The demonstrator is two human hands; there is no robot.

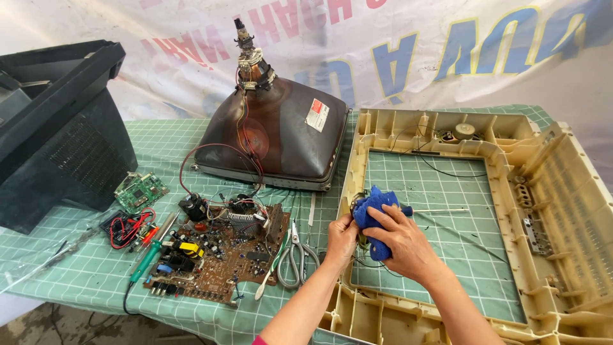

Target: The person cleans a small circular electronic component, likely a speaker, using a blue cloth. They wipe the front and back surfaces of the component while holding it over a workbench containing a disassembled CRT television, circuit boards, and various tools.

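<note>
Both forearms enter from the lower edge, nearest the camera. Listed left to right: a black rear housing (57,128) is set on the green gridded table cover (96,275); beside it lie a small green circuit board (140,190), a green-handled soldering iron (150,252), a large brown circuit board (220,252) and a pair of pliers (297,255). A bare picture tube (274,128) is laid face down behind these, neck upward.

The left hand (341,239) is closed on the left rail of the beige front frame (543,191), its fingers curled around a small part that is hidden from view. The right hand (405,246) is pressed flat on a blue cloth (373,214), fingers narrowly spread and holding the cloth against that same rail (a screwdriver (437,210) lies just beyond, inside the frame opening).

The cloth is judged soft, light and readily bunched; it is best gathered in the palm. It appears bright blue, crumpled and folded over itself. The frame is judged stiff but brittle with age, and is best held by its thick outer rails, not its thin ribs.
</note>
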